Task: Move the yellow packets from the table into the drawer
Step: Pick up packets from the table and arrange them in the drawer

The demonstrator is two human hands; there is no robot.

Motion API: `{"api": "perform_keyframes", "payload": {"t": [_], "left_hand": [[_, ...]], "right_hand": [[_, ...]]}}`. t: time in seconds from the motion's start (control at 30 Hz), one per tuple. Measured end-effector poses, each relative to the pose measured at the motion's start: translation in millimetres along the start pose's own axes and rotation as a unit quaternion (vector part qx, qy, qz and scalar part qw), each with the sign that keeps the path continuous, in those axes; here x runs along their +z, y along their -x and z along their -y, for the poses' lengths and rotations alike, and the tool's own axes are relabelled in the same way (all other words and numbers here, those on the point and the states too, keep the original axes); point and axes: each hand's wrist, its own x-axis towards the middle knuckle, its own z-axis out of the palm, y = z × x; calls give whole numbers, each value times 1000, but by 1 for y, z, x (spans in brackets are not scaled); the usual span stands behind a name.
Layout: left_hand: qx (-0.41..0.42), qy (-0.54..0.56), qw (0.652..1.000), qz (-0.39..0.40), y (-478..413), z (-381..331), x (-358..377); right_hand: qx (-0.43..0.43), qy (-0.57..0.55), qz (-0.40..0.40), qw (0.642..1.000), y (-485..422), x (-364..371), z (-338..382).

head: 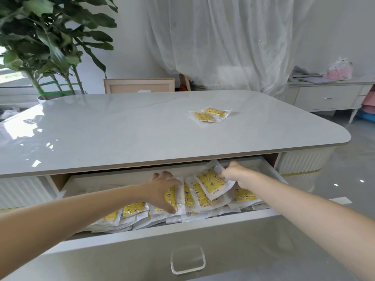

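left hand [162, 189]: fingers spread wide and arched over the drawer packets [134, 209]. Fingertips on their top edge, thumb down at the near edge. Touching for sure; can't tell if it's actually gripping one.
right hand [237, 176]: clenched, pinching the clear upper-right edge of one packet [213, 181] between thumb and curled fingers.
left arm: bare forearm comes in from the lower left, crosses the drawer front, hand palm-down inside the drawer.
right arm: bare forearm comes in from the lower right, hand inside the drawer near the back, knuckles up.
packet: yellow print with small white shapes, wide clear border. Tilted, upper end raised, lower end lying on the packets below.
drawer packets: same yellow print, many, overlapping in a loose row across the drawer, some leaning on each other.
bench packets [211, 114]: two, overlapping, right of centre on the top, well apart from both hands.
drawer [142, 250]: pulled out under the bench edge, white front, clear handle [187, 259] at the middle.
bench [121, 128]: glossy pale top, rounded corners.
background: leafy plant [50, 37] at far left, sheer curtain [223, 37] behind, low white cabinet [324, 98] at right.
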Motion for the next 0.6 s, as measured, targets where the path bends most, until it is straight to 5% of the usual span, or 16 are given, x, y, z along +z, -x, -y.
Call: {"api": "perform_keyframes", "payload": {"t": [0.17,0.6], "left_hand": [[29,-131,990,41,2,-3,6],[-14,-102,988,112,10,26,-1]], "right_hand": [[32,-89,61,994,5,-2,3],[38,-149,201,967,28,34,30]]}}
